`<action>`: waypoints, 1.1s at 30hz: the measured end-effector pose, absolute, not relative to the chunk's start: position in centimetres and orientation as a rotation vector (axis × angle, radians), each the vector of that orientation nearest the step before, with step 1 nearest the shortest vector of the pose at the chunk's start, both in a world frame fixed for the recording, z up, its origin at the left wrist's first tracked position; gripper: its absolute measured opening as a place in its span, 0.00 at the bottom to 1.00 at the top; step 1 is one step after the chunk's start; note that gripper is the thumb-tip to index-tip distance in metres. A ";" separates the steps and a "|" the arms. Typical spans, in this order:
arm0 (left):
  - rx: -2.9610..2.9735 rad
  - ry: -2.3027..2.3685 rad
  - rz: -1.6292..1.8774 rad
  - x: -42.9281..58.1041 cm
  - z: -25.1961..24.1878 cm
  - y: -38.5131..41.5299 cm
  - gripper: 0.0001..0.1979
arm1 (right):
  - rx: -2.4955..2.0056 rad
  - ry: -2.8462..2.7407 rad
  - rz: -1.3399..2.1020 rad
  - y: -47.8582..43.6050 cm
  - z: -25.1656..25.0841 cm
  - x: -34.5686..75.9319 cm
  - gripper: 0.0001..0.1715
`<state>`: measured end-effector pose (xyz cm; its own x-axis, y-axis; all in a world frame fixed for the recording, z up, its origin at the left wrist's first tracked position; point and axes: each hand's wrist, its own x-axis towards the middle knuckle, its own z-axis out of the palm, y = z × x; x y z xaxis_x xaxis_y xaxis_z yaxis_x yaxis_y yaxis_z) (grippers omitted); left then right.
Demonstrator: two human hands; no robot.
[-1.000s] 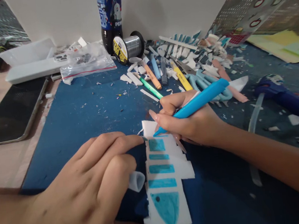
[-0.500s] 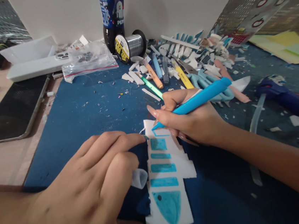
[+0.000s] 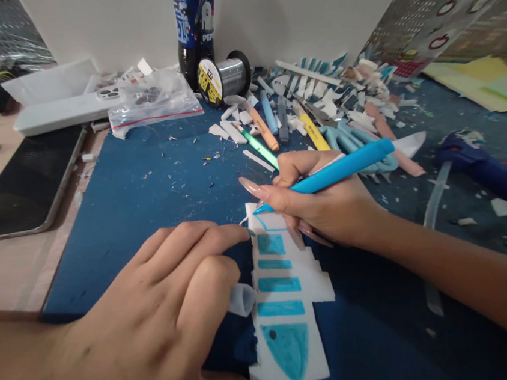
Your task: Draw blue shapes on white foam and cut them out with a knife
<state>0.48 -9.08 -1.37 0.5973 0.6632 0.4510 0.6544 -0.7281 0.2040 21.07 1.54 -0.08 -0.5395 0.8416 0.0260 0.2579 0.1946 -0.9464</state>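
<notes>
My right hand (image 3: 327,200) is closed around a bright blue marker (image 3: 346,165), whose tip rests near the top of a white foam-like piece (image 3: 309,269) with stepped edges. Drawn on that piece are a turquoise fish head with a dark eye, several turquoise bars and a thin blue outline at the top. My left hand (image 3: 175,307) lies along the piece's left side, its fingers bent and one fingertip at the upper left edge. A pale translucent cap (image 3: 242,300) pokes out from under its curled finger, open end showing; the grip around it is partly hidden.
A blue mat (image 3: 140,190) lies under the work. Behind stand a Pepsi bottle (image 3: 195,27) and a wire spool (image 3: 228,78). Several markers, light blue scissors (image 3: 348,141) and white scraps are heaped nearby. A phone (image 3: 26,183) lies left, a blue glue gun (image 3: 486,165) right.
The marker tip has moved slightly left across the top of the white piece, and the blue outline there now has a slanted left side. My left hand stays beside the piece.
</notes>
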 end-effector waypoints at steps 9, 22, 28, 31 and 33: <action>2.773 1.143 0.803 0.6 -1.4 -8.8 0.24 | -0.984 -1.932 1.314 1.7 -0.3 21.2 0.25; 2.776 1.149 0.829 0.8 -1.2 -8.9 0.24 | -1.034 -1.948 1.271 1.4 0.1 21.1 0.24; 2.763 1.174 0.825 0.8 -1.4 -8.8 0.26 | -1.047 -1.982 1.209 1.5 0.3 21.4 0.27; 2.769 1.168 0.817 0.7 -1.4 -9.0 0.26 | -1.054 -1.987 1.181 1.5 0.3 21.6 0.27; 2.781 1.161 0.815 0.6 -1.3 -9.2 0.26 | -1.055 -2.009 1.134 1.5 0.4 21.6 0.28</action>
<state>0.63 -9.17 -1.35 0.5871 0.6677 0.4577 0.6576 -0.7231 0.2113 21.63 1.51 0.36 -0.5072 0.8545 0.1119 0.3458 0.3207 -0.8818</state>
